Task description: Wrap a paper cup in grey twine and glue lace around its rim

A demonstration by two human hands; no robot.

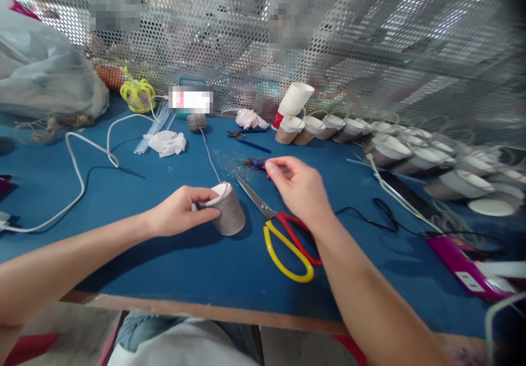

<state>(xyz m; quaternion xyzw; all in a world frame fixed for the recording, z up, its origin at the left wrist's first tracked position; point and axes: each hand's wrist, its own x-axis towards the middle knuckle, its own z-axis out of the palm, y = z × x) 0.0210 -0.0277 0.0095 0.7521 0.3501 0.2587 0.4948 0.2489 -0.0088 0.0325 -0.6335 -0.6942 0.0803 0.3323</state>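
My left hand [184, 210] grips the rim of a paper cup [230, 215] wrapped in grey cord, thumb outside and fingers at the opening. The cup stands slightly tilted above the blue table. A strand of cord runs from its rim to a grey ball of cord [196, 121] farther back. My right hand [298, 188] is closed on the rear of a small blue glue gun [257, 163], its tip pointing left; the palm hides part of it. Between the hands lie large scissors [267, 211] with red and yellow handles, blades slightly apart.
Several cord-wrapped cups [312, 127] with handles line the back right, beside stacked white cups [296, 100]. Pliers [250, 141], crumpled white tissue [167, 143] and clear glue sticks [154, 130] lie behind. A white cable [78, 190] crosses the left; a purple power strip [464, 270] sits right.
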